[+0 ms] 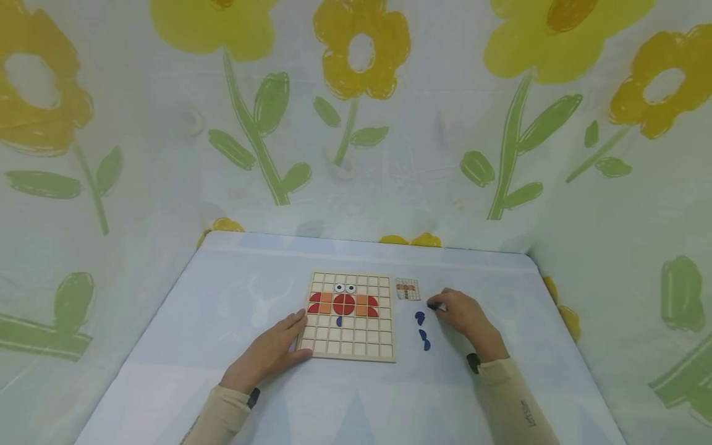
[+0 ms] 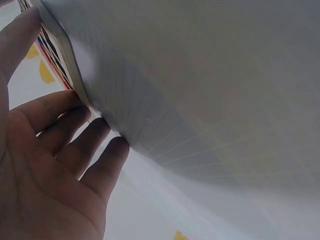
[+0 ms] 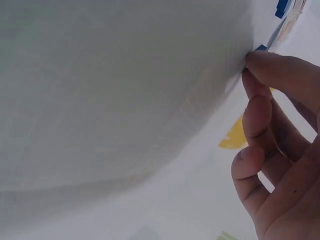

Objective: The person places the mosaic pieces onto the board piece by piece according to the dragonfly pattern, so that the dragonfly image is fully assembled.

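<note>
A wooden grid board [image 1: 350,350] lies on the table with red, orange and blue pieces and two eye tiles [image 1: 345,288] set in its squares. My left hand [image 1: 272,349] rests against the board's left edge, fingers extended along the side and thumb at the near corner. To the right of the board, my right hand [image 1: 463,314] pinches a small dark blue piece [image 1: 433,305] between thumb and fingertips, low over the table. Its shape is mostly hidden by the fingers. Several loose blue curved pieces [image 1: 425,343] lie between the board and this hand. A blue half-round [image 1: 339,321] sits below the red circle.
A small pattern card [image 1: 408,289] lies just beyond the loose pieces, right of the board. The pale table [image 1: 356,408] is enclosed by a flower-printed curtain [image 1: 411,161] at the back and sides.
</note>
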A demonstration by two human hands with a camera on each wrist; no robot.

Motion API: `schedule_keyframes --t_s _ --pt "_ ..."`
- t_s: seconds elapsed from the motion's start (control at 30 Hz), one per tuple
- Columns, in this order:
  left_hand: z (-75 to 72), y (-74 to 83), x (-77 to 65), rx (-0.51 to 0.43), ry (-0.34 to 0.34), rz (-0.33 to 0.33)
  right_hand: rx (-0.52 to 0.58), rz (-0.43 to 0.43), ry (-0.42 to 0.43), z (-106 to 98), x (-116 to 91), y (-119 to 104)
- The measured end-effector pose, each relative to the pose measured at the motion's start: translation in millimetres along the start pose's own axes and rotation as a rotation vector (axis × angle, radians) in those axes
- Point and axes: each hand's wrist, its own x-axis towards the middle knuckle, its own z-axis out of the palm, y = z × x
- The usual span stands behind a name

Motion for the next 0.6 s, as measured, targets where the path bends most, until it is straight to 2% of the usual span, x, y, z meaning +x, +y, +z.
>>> schedule_keyframes --t_s 0.27,0.43,0.6 --pt "-2.9 2.2 -1.6 0.004 0.022 0.044 -0.010 0.019 -0.004 1.6 -5.3 0.4" --pt "-3.9 2.9 -1.6 0.007 0.022 0.041 -0.004 -0.002 0.006 -1.1 -6.5 -2.8" --pt "-3.0 3.0 -1.3 -0.006 0.020 0.039 0.001 -0.005 -0.027 -3.3 -6.1 -4.6"
